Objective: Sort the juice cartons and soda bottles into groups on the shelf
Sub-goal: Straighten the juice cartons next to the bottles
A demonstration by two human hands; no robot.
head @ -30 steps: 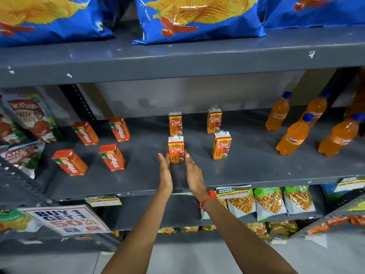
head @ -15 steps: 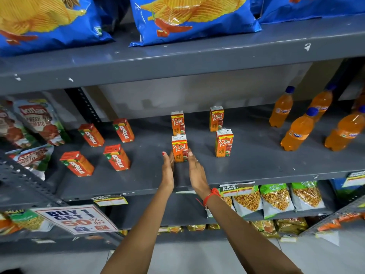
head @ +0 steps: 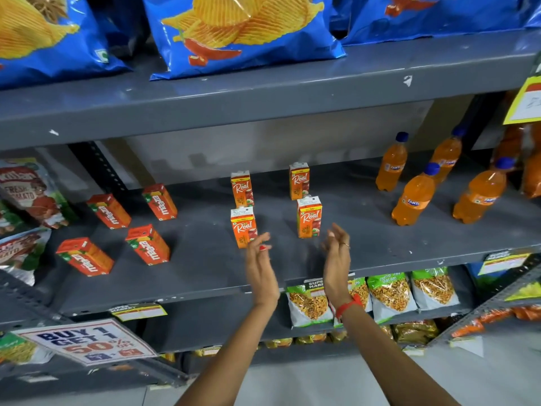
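On the grey middle shelf (head: 205, 276) stand several orange Real juice cartons in a square; the front-left one (head: 243, 227) and front-right one (head: 309, 216) are nearest me. Several red Maaza cartons (head: 146, 244) stand tilted at the left. Several orange Fanta bottles (head: 415, 197) with blue caps stand at the right. My left hand (head: 260, 265) is open, its fingertips just right of the front-left Real carton and holding nothing. Open as well, my right hand (head: 336, 256) hovers just below and right of the front-right carton, apart from it.
Blue chip bags (head: 243, 30) lie on the shelf above. Tomato sauce pouches (head: 32, 194) hang at the far left. Snack packets (head: 389, 294) fill the shelf below. A "Buy 1 Get 1" sign (head: 87, 341) sticks out at lower left, a yellow price tag (head: 527, 104) at upper right.
Both hands have come off the front-left Real carton and spread apart. The right hand has moved right toward the front-right carton. The carton stays upright.
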